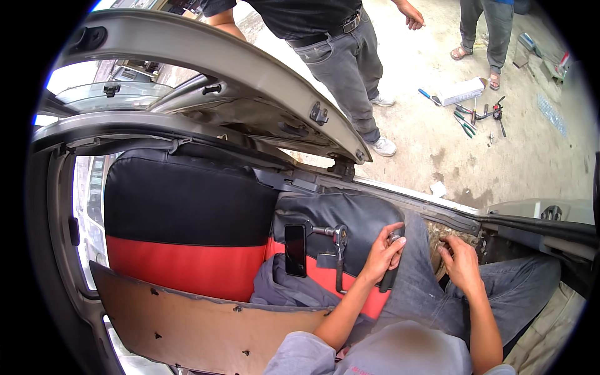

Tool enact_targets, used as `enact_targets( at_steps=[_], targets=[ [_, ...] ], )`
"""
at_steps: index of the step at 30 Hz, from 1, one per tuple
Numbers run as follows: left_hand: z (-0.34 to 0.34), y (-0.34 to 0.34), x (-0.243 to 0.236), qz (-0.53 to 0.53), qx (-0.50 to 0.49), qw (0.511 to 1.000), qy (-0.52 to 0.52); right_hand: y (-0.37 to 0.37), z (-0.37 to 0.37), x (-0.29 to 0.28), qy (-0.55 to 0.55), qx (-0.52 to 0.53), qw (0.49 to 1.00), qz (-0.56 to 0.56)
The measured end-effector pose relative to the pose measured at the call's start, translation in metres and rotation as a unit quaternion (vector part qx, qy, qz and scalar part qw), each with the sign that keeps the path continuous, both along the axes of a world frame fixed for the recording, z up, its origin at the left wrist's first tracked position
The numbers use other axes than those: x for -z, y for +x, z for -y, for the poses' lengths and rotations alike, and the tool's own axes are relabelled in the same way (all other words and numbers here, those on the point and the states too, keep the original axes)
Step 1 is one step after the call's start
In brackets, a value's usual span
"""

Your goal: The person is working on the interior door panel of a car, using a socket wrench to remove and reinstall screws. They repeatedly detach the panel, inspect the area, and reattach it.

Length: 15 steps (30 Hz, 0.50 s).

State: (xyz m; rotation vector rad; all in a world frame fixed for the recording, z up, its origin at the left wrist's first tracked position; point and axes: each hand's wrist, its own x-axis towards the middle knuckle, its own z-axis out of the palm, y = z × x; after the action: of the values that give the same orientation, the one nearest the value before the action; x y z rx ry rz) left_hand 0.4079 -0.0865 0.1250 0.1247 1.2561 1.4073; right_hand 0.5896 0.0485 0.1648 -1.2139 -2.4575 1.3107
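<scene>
My left hand is over the front edge of the black and red seat, beside my left thigh. Its thumb and fingers close around a small greyish piece, mostly hidden. My right hand hovers between my knees, fingers loosely bent and apart, holding nothing I can see. On the seat, left of my left hand, lies a ratchet wrench with a metal socket piece near its head. A black phone rests next to it, above a crumpled grey cloth.
A brown trim panel with black clips leans along the seat's near side. The vehicle door stands open. Outside, one person stands close by and another farther off. Pliers, other tools and a white box lie on the ground.
</scene>
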Motion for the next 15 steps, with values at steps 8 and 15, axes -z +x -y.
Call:
enact_targets(
  at_steps=[8, 15],
  targets=[
    [0.006, -0.002, 0.003, 0.001, -0.007, 1.000, 0.020, -0.001, 0.015, -0.015, 0.008, -0.001, 1.000, -0.005],
    [0.012, -0.004, 0.009, 0.023, -0.017, 0.998, 0.051, 0.002, 0.026, -0.014, 0.033, -0.027, 0.999, 0.007]
  ],
)
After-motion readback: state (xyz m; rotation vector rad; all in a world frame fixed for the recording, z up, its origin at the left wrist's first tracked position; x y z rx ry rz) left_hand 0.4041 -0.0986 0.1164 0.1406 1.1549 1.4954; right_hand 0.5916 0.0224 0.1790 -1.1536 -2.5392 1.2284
